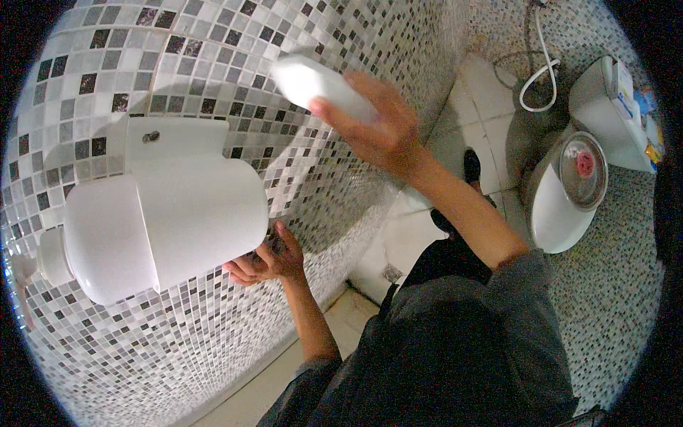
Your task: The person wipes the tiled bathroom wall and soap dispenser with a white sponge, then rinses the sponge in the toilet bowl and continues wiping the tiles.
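My right hand grips a smooth white object, blurred, with a rounded, elongated shape; I cannot tell exactly what it is. It is held up in front of the mosaic-tiled wall, apart from the white fixture. My left hand is at the lower right edge of a white wall-mounted fixture. Its thumb points up beside the edge, while the other fingers reach beneath and are partly hidden. The fixture has a flat back plate with a screw, a rounded body and a round knob-like end.
To the right stands a white toilet with a clear lid bearing a pink flower-like shape. Several packages lie on its tank. A looped white hose hangs beyond. A drain sits in the tiled floor.
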Motion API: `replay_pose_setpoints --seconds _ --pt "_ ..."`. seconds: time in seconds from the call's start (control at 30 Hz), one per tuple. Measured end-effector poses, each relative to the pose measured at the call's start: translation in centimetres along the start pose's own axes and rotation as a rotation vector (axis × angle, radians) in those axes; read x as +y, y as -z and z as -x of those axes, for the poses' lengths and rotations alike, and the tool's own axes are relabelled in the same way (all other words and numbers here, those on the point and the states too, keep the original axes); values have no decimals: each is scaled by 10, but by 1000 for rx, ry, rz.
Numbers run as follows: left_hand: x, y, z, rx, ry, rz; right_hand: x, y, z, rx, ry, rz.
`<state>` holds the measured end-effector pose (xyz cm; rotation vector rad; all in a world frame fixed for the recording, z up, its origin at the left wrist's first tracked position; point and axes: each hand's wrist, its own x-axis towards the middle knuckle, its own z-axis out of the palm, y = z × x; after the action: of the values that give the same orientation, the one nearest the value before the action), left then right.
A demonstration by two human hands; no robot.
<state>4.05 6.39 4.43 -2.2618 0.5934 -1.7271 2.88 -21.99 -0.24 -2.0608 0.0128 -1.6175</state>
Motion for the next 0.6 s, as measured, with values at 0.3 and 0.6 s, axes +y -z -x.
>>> replay_pose_setpoints --seconds 0.3,0.6 --pt "0 1 -1 -27 11 49 -10 5 -2 -89 -89 53" --pt "0 0 -1 15 5 37 -11 16 47 -223 -244 19"
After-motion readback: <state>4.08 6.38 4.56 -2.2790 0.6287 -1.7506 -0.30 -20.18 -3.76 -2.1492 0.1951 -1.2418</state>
